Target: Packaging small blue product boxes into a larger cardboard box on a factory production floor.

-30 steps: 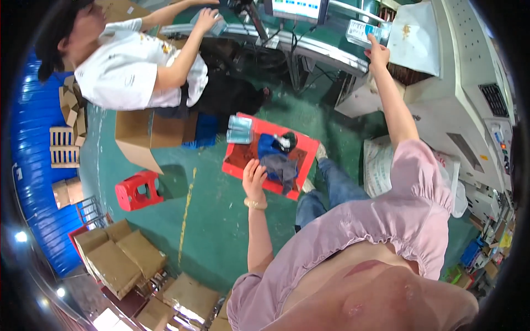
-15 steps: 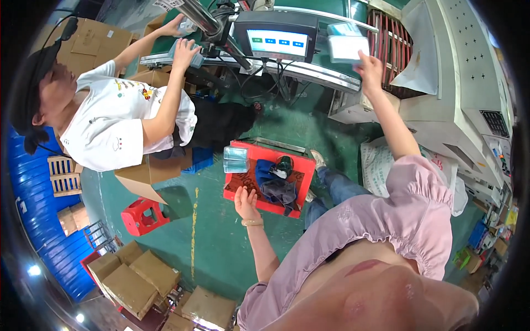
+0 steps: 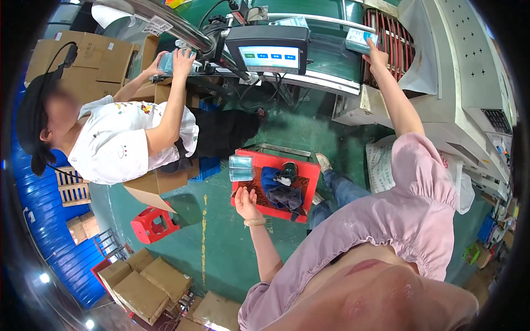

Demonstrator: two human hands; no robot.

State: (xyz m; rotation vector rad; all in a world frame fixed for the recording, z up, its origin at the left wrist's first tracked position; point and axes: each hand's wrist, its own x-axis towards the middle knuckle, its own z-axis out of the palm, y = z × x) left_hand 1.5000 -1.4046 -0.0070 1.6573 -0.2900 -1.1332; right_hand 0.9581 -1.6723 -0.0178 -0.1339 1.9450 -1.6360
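My right hand (image 3: 377, 57) is reached out to the far right, its fingers closed on the edge of a small clear-wrapped pale blue box (image 3: 360, 42) by the red rollers (image 3: 385, 33). My left hand (image 3: 248, 204) hangs low in the middle, empty, with loosely bent fingers apart. Just beyond it is a red crate (image 3: 267, 206) whose left side carries two stacked clear-wrapped boxes (image 3: 241, 168). Dark cloths (image 3: 285, 197) lie in the same crate. Another wrapped box (image 3: 292, 22) is on the green conveyor belt (image 3: 331, 58), partly hidden behind the screen.
A screen (image 3: 270, 52) on a metal post stands over the belt. At left, a co-worker in a white shirt (image 3: 127, 140) grips a wrapped box (image 3: 168, 63) with both hands. A red stool (image 3: 154, 223), cartons (image 3: 141, 284) and a large machine (image 3: 447, 110) surround me.
My right hand has shifted right to the rollers and holds a box there. One wrapped box has moved left along the belt. The co-worker's hands have come closer together. My left hand stays low.
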